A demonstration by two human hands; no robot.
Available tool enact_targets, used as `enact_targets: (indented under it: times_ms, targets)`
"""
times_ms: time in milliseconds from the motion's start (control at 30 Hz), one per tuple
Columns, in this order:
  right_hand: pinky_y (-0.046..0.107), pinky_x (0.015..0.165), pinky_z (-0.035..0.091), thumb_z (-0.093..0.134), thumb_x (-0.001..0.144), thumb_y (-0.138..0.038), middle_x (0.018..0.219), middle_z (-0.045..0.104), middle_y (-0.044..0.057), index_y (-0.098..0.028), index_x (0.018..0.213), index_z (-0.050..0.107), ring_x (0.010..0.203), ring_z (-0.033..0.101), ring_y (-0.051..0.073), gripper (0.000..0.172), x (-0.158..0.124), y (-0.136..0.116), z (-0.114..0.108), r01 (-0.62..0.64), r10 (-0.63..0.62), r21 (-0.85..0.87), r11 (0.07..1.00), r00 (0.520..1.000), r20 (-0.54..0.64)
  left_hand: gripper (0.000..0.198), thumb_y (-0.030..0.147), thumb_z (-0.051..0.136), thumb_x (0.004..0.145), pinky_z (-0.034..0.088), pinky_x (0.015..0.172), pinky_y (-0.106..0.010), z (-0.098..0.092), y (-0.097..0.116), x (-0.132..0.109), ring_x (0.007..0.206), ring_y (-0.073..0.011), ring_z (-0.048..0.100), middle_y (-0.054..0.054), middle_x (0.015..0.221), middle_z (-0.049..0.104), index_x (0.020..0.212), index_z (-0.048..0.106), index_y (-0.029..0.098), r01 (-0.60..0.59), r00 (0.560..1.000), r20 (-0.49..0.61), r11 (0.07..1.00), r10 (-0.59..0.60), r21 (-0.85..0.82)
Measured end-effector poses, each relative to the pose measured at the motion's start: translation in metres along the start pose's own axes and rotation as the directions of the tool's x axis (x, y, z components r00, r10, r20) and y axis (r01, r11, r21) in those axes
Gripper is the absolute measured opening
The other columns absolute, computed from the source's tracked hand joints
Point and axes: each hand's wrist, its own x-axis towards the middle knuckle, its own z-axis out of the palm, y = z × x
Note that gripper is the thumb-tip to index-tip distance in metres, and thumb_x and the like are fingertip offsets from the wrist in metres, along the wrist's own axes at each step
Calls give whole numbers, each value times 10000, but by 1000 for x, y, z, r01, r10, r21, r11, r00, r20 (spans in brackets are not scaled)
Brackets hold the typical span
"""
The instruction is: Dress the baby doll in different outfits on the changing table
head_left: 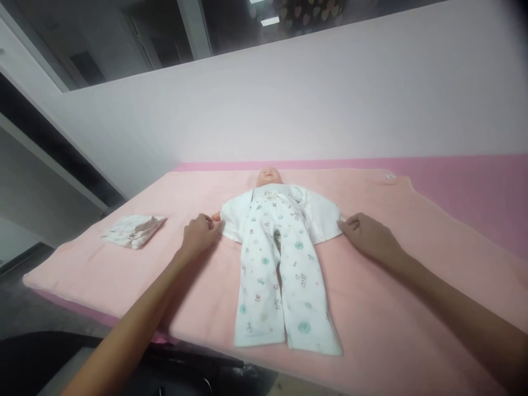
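A baby doll (269, 175) lies on its back, its head toward the wall. White sleeves (324, 217) of a baby top spread out to both sides. White baby pants (303, 275) printed with small animals and teal dots cover its front from the chest down, legs pointing toward me; I cannot tell whether they are worn or just laid on top. My left hand (202, 234) pinches the left sleeve's cuff, beside the doll's small hand (216, 216). With closed fingertips, my right hand (367, 234) grips the end of the right sleeve.
A folded printed cloth (134, 230) rests at the left on the peach blanket (198, 308). Pink mat (474, 192) shows beyond the blanket at the back and right. A white wall (309, 104) stands behind. Below the front edge is a dark chair (177, 374).
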Motion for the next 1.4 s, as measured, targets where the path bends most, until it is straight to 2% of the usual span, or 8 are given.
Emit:
enact_targets:
  times_ms: [467, 667, 833, 1000, 1100, 1200, 1300, 1400]
  targets:
    - [404, 704, 461, 652, 770, -756, 1003, 702, 141, -207, 1141, 540, 910, 666, 351, 672, 23, 4, 14, -110, 110, -116, 987, 994, -6, 501, 723, 582, 800, 436, 853, -406, -1, 1, 10, 885, -298, 679, -50, 873, 751, 788, 668, 229, 84, 993, 90, 992, -75, -94]
    - [343, 652, 395, 588, 838, -679, 758, 639, 54, -225, 762, 554, 727, 602, 247, 462, 23, 0, 11, -17, 26, -84, 996, 993, 115, 363, 542, 646, 743, 395, 961, -500, 5, 14, -1, 850, -316, 631, -36, 685, 652, 622, 565, 210, 73, 996, 59, 972, -61, -223]
    - [312, 636, 373, 636, 826, -582, 705, 582, 14, -212, 728, 557, 665, 530, 190, 390, 20, -5, -9, -86, 34, 328, 941, 986, 162, 289, 466, 487, 826, 485, 762, -335, -7, 22, -4, 815, -225, 594, -35, 795, 628, 767, 567, 194, 40, 999, 25, 836, -31, -547]
    - [282, 647, 409, 706, 768, -418, 715, 503, -25, -223, 797, 531, 677, 488, 152, 263, 30, -60, -25, 44, -99, 779, 625, 995, 23, 216, 372, 498, 864, 403, 586, -240, -26, 76, -2, 660, -140, 449, 18, 723, 459, 733, 438, 210, -193, 980, -183, 575, 76, -795]
    - [284, 663, 437, 681, 782, -386, 796, 540, -24, -241, 893, 516, 718, 521, 157, 246, 30, -119, -18, 225, -294, 827, 516, 953, -75, 198, 316, 509, 888, 366, 591, -247, -28, 127, -3, 670, -138, 433, 26, 729, 433, 744, 425, 210, -371, 925, -234, 572, 300, -731]
    - [286, 675, 426, 650, 800, -288, 819, 561, -36, -252, 936, 508, 719, 519, 150, 200, 20, -161, -5, 478, -620, 682, 554, 783, -46, 114, 254, 516, 906, 415, 703, -282, -21, 156, -8, 765, -159, 487, 9, 818, 514, 808, 486, 203, -561, 780, -158, 563, 606, -607]
    - [284, 651, 401, 647, 848, -265, 773, 544, -51, -257, 976, 530, 693, 507, 146, 174, 6, -167, 4, 564, -734, 538, 627, 659, 164, 65, 244, 537, 928, 444, 800, -325, -11, 149, -18, 849, -191, 520, -19, 903, 577, 876, 534, 206, -674, 656, -74, 538, 751, -505]
    - [299, 684, 430, 675, 905, -368, 827, 595, -25, -260, 1064, 589, 756, 552, 165, 210, -3, -152, 5, 548, -730, 524, 652, 642, 237, 94, 298, 593, 952, 442, 947, -376, -1, 121, -29, 1022, -230, 538, -52, 1051, 613, 1000, 572, 220, -735, 622, -130, 518, 772, -437]
